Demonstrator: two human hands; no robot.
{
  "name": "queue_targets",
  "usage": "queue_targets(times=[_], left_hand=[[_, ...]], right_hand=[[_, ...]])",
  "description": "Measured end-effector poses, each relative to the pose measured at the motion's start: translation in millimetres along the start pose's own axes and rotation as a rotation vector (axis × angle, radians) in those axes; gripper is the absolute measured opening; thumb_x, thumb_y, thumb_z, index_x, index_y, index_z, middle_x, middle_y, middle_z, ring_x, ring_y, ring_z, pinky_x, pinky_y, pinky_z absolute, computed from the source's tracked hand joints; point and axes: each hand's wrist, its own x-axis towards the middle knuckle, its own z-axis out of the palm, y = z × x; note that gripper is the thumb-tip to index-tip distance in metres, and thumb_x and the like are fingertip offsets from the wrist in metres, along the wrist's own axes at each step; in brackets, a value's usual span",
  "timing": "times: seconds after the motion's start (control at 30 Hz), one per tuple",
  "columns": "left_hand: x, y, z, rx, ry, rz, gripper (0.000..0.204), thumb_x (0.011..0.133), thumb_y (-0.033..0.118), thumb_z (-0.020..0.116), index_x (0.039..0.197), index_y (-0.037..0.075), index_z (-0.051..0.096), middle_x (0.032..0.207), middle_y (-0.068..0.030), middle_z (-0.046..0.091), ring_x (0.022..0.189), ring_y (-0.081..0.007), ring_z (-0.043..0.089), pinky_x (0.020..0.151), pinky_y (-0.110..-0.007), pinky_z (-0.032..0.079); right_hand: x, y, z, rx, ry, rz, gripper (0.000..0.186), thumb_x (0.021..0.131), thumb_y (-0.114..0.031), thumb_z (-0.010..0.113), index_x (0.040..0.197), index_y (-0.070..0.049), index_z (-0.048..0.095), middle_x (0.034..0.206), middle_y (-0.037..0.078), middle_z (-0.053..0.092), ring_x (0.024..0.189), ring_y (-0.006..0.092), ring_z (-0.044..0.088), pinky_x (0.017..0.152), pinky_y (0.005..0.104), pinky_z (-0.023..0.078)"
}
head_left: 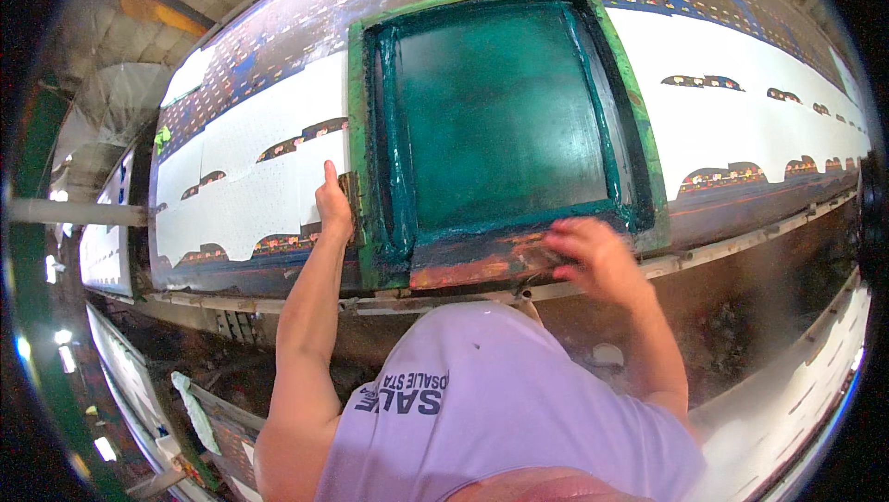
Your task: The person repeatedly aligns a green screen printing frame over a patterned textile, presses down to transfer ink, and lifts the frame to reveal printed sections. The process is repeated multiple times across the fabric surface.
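A green-edged screen printing frame (648,131) with dark green mesh (500,113) lies on a long printing table. Dark green ink is thick along the inner sides of the frame. My left hand (333,206) grips the frame's left side near its front corner, thumb pointing up, the other fingers mostly hidden. Along the near inner edge rests a squeegee (472,261) with a worn, reddish, paint-stained wooden handle. Over the squeegee's right end is my right hand (593,252), slightly blurred, fingers apart and nothing visible in them.
White cut fabric panels (259,187) lie flat left of the frame, and more white panels (722,131) to its right. A rail (713,252) runs along the table's near edge, by my body. Another table with white panels (787,409) stands at the lower right.
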Motion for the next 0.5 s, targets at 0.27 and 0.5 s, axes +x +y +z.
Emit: queue_targets(times=[0.27,0.5], left_hand=[[-4.0,6.8,12.5,0.264,0.093,0.054,0.097,0.114,0.071,0.037,0.109,-0.017,0.075,0.110,-0.0349,0.077,0.111,-0.0485,0.072,0.100,-0.057,0.051],[-18.9,26.8,15.8,0.332,0.031,0.083,0.083,0.111,0.066,0.048,0.105,-0.011,0.078,0.107,-0.0327,0.078,0.108,-0.0508,0.074,0.097,-0.057,0.054]], right_hand=[[37.3,-47.9,46.0,-0.387,0.019,0.015,0.054,0.081,-0.003,0.074,0.135,-0.011,0.076,0.132,0.012,0.075,0.121,0.0352,0.070,0.104,0.0483,0.056],[86.4,-55.1,46.3,-0.471,-0.105,0.106,0.035,0.088,-0.008,0.071,0.121,-0.011,0.080,0.108,0.013,0.078,0.100,0.0367,0.078,0.086,0.0504,0.062]])
